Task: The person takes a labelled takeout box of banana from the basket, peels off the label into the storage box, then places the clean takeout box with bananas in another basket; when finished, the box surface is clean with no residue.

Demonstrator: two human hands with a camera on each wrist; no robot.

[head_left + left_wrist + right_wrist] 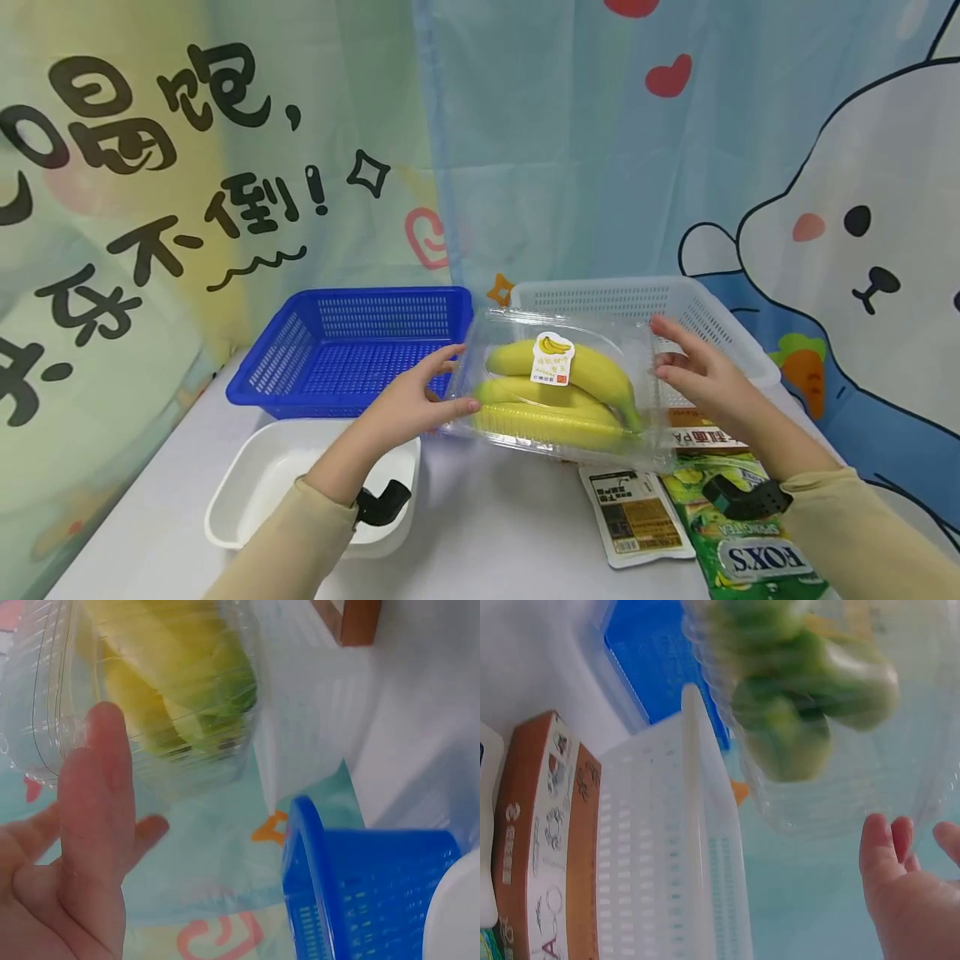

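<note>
A clear plastic box [468,367] of yellow bananas [600,375] is held up off the table, slightly tilted, with a banana label [552,358] on its lid. My left hand [416,400] holds its left end, thumb at the near lower corner. At the opposite end, my right hand [708,383] grips the edge between thumb and fingers. In the left wrist view, the left thumb [97,825] is close against the plastic. The right wrist view has the right fingertips [877,840] at the box's rim, with the bananas' greenish ends [780,735] showing through.
Behind stand a blue basket [352,412] and a white basket [720,333], the latter partly hidden by the box. A white tub [240,500] sits front left. At right lie a white-and-brown pouch [637,512], a green FOX'S bag [765,550] and an orange-brown carton [705,437].
</note>
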